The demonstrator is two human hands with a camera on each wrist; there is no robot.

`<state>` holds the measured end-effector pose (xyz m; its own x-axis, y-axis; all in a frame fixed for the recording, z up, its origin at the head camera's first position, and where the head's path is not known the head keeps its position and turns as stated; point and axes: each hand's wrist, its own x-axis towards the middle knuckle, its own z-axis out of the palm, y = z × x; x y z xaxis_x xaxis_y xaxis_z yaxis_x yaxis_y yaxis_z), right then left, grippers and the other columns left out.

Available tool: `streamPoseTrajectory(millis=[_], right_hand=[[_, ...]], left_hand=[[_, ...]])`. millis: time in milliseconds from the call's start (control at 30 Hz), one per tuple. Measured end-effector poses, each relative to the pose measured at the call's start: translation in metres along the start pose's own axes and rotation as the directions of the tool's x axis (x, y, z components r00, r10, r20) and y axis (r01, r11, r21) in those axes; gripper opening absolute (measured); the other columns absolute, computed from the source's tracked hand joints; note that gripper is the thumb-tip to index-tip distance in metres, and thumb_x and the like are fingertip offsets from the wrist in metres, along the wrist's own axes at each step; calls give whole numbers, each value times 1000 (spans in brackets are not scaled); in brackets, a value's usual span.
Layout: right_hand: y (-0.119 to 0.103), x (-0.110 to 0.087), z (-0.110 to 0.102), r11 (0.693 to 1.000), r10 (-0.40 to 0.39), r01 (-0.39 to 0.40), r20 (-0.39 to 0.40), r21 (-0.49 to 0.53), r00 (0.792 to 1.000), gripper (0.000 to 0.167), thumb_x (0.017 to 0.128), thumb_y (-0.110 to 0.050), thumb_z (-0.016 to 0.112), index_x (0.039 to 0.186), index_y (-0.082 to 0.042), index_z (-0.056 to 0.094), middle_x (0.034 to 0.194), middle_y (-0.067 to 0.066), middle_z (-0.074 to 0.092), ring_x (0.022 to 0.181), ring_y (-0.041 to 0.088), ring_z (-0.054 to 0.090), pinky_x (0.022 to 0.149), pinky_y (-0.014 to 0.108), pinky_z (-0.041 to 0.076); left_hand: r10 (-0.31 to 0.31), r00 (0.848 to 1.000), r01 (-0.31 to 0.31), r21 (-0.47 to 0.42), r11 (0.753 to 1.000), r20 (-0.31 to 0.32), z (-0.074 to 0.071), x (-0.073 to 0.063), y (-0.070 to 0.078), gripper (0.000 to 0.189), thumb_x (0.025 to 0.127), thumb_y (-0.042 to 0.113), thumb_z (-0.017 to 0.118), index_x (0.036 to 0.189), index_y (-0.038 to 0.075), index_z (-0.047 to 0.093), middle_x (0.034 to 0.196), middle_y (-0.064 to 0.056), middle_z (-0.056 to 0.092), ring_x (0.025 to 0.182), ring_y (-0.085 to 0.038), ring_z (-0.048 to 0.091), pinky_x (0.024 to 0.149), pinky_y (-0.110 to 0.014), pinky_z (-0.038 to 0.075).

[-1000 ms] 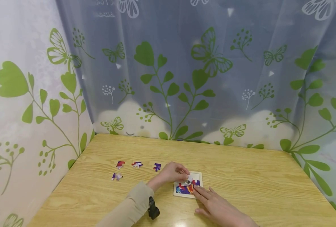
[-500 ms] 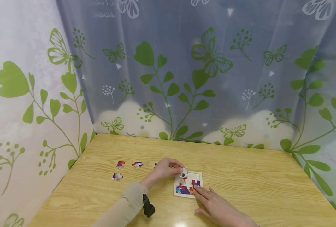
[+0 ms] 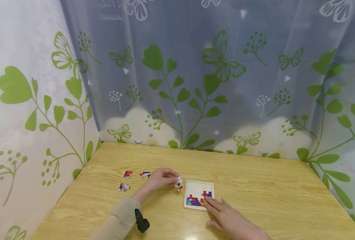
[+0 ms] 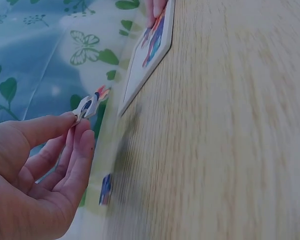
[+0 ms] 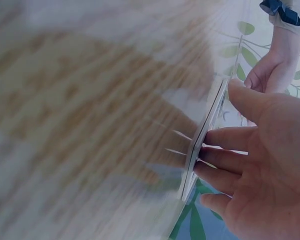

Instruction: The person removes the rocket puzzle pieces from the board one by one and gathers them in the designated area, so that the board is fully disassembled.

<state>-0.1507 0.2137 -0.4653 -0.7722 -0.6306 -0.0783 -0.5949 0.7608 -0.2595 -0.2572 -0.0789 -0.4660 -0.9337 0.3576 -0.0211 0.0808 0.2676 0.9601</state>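
My left hand [image 3: 162,178] pinches a white puzzle piece [image 3: 179,183] with an eye-like dark spot and an orange edge. Thumb and fingertips grip it above the table in the left wrist view, just left of the puzzle tray [image 3: 199,182]. That square pale tray has a few joined purple and red pieces [image 3: 195,201] along its near side and a bare white bottom toward the back. My right hand [image 3: 229,216] lies with fingers extended over the tray's near right corner, fingertips resting at the pieces. In the right wrist view its fingers [image 5: 225,159] reach the tray's edge.
Loose puzzle pieces lie on the wooden table [image 3: 255,180] to the left: a red one [image 3: 128,174], a purple and white one [image 3: 145,174] and another [image 3: 124,187] nearer. A purple piece [image 4: 105,189] shows below the left hand. A patterned curtain [image 3: 189,100] stands behind the table.
My left hand has lifted the eye-marked piece out of the tray and carried it left, past the tray's edge. My right hand has stayed in place.
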Motion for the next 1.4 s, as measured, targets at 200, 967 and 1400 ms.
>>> streamPoseTrajectory(millis=[200, 967, 1400], right_hand=[[0, -1, 0, 1000, -21, 21, -19, -8, 1000, 65, 106, -46, 48, 151, 0, 44, 159, 14, 40, 144, 33, 40, 114, 60, 32], [0, -1, 1, 1000, -21, 21, -25, -10, 999, 64, 106, -46, 48, 150, 0, 45, 159, 15, 40, 144, 33, 40, 114, 60, 32], [0, 0, 1, 1000, -6, 6, -19, -4, 1000, 65, 106, -47, 48, 151, -2, 44, 160, 12, 40, 145, 31, 39, 115, 59, 31]], left_hand=[[-11, 999, 11, -5, 1000, -32, -20, -11, -10, 19, 96, 8, 69, 110, -4, 72, 97, -11, 72, 86, -16, 69, 81, -36, 60], [-102, 975, 130, 133, 983, -199, -90, -45, -29, 15, 94, 3, 70, 106, -5, 73, 93, -9, 72, 81, -17, 69, 75, -33, 61], [-38, 973, 129, 395, 910, -229, -89, -48, -29, 13, 85, 5, 81, 95, 2, 74, 84, -2, 71, 76, -13, 64, 64, -28, 51]])
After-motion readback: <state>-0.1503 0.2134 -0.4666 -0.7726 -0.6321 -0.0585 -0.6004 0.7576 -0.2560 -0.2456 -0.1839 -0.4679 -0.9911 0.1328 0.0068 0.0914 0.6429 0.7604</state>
